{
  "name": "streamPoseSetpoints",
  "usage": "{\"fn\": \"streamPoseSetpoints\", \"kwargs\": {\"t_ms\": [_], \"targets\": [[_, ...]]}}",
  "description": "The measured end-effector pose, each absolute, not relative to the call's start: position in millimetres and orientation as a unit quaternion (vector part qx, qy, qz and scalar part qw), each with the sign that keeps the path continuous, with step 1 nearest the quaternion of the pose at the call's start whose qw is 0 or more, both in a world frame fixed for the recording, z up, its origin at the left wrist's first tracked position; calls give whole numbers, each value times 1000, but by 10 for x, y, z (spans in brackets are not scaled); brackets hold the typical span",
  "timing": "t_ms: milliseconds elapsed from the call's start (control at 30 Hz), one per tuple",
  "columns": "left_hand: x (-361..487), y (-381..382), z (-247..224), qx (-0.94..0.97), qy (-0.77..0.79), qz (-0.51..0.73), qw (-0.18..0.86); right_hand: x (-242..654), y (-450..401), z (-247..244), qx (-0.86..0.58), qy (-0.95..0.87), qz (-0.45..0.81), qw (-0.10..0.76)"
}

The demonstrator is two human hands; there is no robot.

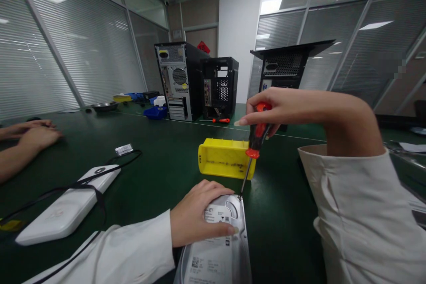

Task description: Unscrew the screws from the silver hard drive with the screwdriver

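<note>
Hard drive: silver metal, white printed label with QR code, lying flat on green surface, label up, partly covered by left hand. Screwdriver: red and black handle, thin metal shaft, gripped by right hand, standing near upright, slightly tilted, tip at the drive's far right corner.

Open lane on green tabletop between white device, lower left, and yellow bin, center; PC towers block upper center.
</note>
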State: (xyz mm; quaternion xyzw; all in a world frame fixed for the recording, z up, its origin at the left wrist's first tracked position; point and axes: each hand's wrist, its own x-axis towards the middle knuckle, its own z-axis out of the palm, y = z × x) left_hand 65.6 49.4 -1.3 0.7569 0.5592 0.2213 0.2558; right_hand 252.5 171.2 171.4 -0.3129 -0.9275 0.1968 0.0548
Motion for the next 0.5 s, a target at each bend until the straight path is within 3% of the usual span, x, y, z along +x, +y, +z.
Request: {"fn": "streamPoseSetpoints", "kwargs": {"t_ms": [200, 500], "targets": [[666, 512, -25, 753, 564, 212, 266, 2581, 1542, 1772, -227, -948, 197, 101], [647, 512, -42, 757, 560, 212, 262, 2562, 1560, 1772, -163, -964, 194, 79]]}}
